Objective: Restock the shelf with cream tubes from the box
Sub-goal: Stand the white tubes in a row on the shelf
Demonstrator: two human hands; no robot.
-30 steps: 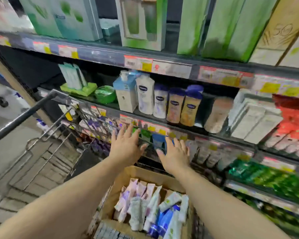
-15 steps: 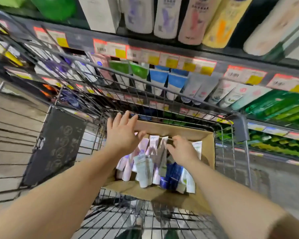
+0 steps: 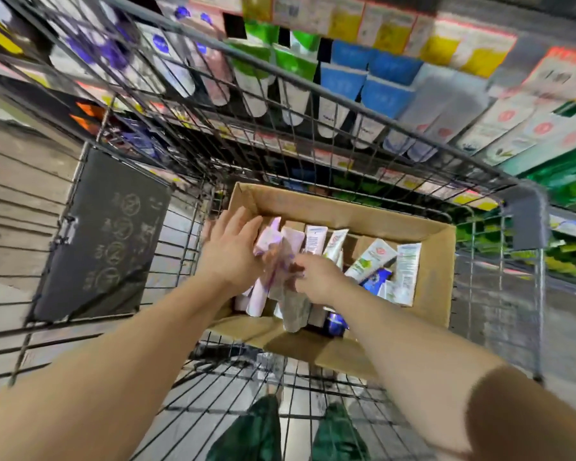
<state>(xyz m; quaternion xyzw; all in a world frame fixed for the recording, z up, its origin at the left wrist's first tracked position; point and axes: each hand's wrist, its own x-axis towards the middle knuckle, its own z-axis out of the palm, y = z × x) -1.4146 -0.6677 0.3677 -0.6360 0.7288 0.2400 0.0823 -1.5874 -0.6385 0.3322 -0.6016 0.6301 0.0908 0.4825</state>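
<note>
An open cardboard box [image 3: 436, 284] sits in a wire trolley and holds several cream tubes [image 3: 373, 261], lilac, white, green-white and blue. My left hand [image 3: 230, 257] reaches into the box's left side with straight fingers lying against the lilac tubes [image 3: 266, 237]. Beside it, my right hand [image 3: 320, 277] curls its fingers round a blurred pale lilac tube [image 3: 293, 311] that hangs down over the others. Beyond the trolley's far wall, the shelf [image 3: 313, 154] carries rows of tubes standing cap down.
The wire trolley [image 3: 526, 294] encloses the box on all sides. A black plastic flap [image 3: 103, 234] hangs on its left wall. Price tags [image 3: 389, 28] line the shelf edge above. Dark green trouser legs [image 3: 253, 427] show through the trolley floor.
My view has swung down from the shelves to the box. Both hands came off the shelf edge and dropped into the box, and the right one has closed round a tube.
</note>
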